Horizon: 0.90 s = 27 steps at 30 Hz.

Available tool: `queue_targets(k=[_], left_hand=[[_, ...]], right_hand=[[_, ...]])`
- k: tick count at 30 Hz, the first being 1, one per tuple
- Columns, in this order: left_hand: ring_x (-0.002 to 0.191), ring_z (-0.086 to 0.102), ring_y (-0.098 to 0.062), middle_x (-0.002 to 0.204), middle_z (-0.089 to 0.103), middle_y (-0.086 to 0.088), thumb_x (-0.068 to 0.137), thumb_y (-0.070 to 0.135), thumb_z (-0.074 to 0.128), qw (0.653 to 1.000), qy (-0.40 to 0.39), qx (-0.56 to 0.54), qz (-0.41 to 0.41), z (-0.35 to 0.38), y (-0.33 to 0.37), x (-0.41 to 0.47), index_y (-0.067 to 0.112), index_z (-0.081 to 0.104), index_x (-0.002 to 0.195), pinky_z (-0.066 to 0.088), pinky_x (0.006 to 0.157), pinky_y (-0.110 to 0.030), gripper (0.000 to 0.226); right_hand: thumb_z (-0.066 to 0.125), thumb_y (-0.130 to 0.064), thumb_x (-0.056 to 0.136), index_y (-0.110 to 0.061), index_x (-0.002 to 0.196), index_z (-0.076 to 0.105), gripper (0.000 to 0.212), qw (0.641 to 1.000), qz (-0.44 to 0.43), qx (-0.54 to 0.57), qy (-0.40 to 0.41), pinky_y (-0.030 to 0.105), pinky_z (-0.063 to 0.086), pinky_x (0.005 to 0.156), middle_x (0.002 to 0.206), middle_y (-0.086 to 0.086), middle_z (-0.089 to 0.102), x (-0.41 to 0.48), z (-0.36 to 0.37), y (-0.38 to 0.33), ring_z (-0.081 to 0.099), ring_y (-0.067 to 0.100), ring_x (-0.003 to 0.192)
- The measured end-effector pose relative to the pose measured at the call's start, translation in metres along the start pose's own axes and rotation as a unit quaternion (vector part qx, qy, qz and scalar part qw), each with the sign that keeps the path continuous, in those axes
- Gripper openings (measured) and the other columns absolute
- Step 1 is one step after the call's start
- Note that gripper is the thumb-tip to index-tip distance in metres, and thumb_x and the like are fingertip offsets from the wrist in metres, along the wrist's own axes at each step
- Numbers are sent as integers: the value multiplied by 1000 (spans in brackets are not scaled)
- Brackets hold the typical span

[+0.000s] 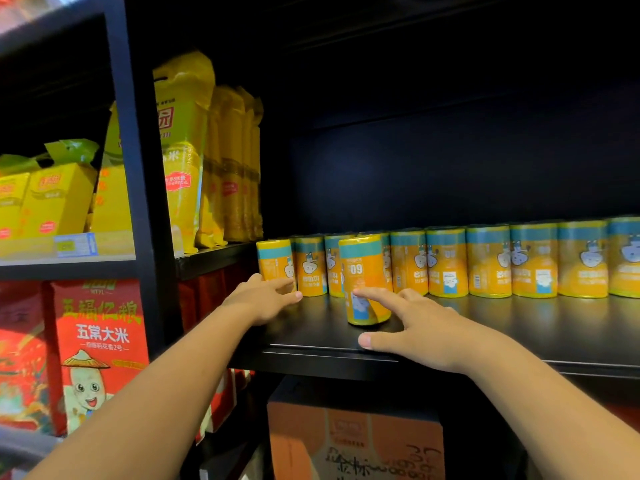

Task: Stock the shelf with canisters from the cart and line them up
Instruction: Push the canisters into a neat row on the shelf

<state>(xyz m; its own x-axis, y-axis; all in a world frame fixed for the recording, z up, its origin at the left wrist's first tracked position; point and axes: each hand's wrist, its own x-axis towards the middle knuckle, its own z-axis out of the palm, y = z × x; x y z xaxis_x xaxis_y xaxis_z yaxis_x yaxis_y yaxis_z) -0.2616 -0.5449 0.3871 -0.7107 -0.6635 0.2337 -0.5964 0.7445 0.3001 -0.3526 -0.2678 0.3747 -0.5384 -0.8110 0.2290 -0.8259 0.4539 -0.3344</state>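
Looks like the lining-up step: left hand (263,299) flat and relaxed against the leftmost canister (276,263), right hand (415,323) spread with a fingertip on the lone orange canister (363,271) standing nearer on the black shelf (502,327), which probably needs nudging back into the row (488,261).

glossy printed canisters (446,261), smooth dark satin shelf (485,327), shiny plastic bags (183,150)

Row: orange-and-teal cylindrical canisters (488,261) stood side by side on the black metal shelf (519,327).
Front: one lone canister (363,271) stood before them.
Below: orange cardboard box (353,441) sat underneath.
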Motion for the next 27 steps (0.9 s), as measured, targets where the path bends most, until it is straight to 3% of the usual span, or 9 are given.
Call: queue_targets(k=[9,13,16,19,23,27], left_hand=[[146,28,-36,162,26,-4,88,85,27,995,-29,95,-16,-6,-10,-19,57,10,153,33,113,-54,73],[147,27,-35,164,23,-3,87,86,25,996,-23,81,-23,-2,-7,-26,48,20,156,33,114,-53,79],[139,38,-34,156,35,-6,85,87,30,999,-44,17,-18,-2,-11,-38,33,42,151,37,112,-49,87],[128,48,-26,142,48,-4,91,78,37,998,-48,13,31,-5,-24,-55,32,52,143,42,105,-41,70],[120,52,-20,135,54,5,97,69,36,999,-16,9,51,-3,-34,-73,39,54,136,44,100,-41,52],[118,53,-21,132,56,5,98,65,30,997,21,41,55,1,-30,-78,39,53,134,39,94,-42,50]], right_hand=[[54,-77,84,-75,140,14,69,1000,-13,16,-1,57,29,118,158,-8,33,2,2,2,36,23,144],[53,-79,83,-73,140,18,67,1000,-25,8,7,51,35,116,157,-11,37,0,3,2,39,19,142],[49,-84,79,-71,140,24,67,1000,-23,-3,11,43,42,112,152,-12,41,-1,4,5,42,16,137],[47,-80,84,-66,143,28,63,999,-6,-40,12,39,45,108,142,-10,43,-1,4,2,45,15,128],[41,-81,85,-61,147,26,67,997,-1,-69,-37,43,38,114,148,-10,39,6,1,-6,40,17,136],[28,-88,76,-61,149,21,79,990,-8,-102,-100,51,25,121,162,-9,26,26,0,-14,26,22,149]])
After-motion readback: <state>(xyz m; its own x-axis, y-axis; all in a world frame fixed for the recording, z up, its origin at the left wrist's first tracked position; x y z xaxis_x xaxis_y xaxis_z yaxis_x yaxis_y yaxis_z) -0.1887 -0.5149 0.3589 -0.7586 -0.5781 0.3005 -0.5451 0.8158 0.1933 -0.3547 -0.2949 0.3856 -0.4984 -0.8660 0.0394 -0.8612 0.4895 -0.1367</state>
